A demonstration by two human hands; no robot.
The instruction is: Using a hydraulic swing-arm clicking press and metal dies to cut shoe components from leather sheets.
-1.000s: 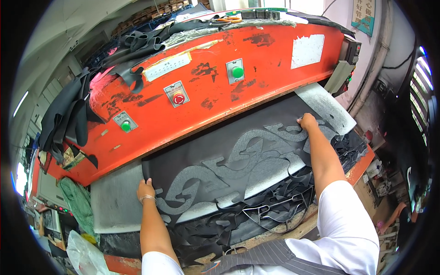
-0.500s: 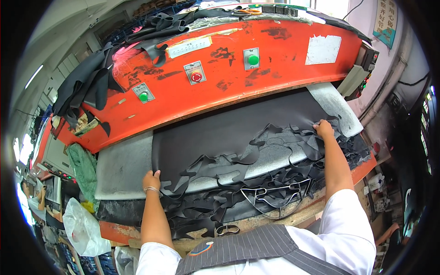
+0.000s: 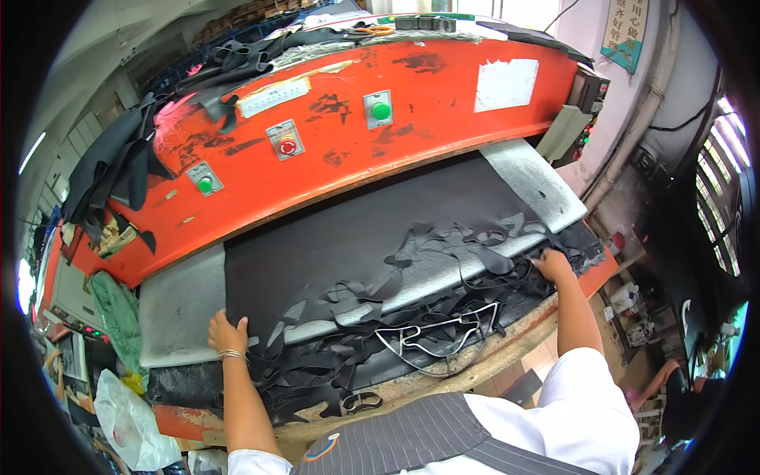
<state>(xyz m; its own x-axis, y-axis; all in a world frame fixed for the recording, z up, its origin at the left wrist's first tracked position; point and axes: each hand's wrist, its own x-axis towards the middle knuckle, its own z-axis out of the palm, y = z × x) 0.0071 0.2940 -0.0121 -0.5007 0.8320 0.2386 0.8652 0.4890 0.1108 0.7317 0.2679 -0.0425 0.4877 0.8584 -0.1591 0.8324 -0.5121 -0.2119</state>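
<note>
A wide black sheet (image 3: 348,229), like leather or rubber, lies on a white cutting board (image 3: 186,293) under the red press. Its near edge is cut into ragged strips and holes. My left hand (image 3: 227,332), a bangle at its wrist, rests at the sheet's lower left corner, thumb and fingers apart. At the right, my right hand (image 3: 553,266) has its fingers closed on black scraps by the board's front edge; the exact piece is partly hidden. A metal cutting die (image 3: 443,344) lies on more black offcuts (image 3: 317,368) along the front.
The red press beam (image 3: 317,134) spans the back, with two green buttons (image 3: 381,111) and a red stop button (image 3: 286,146). A small cutting die (image 3: 362,402) sits near the front edge. Plastic bags (image 3: 131,423) hang at the left. A control box (image 3: 574,119) stands right.
My right hand has pulled the ragged edge nearer and lower, toward the front scraps. My left hand has come off the sheet's corner slightly. The whole view has shifted.
</note>
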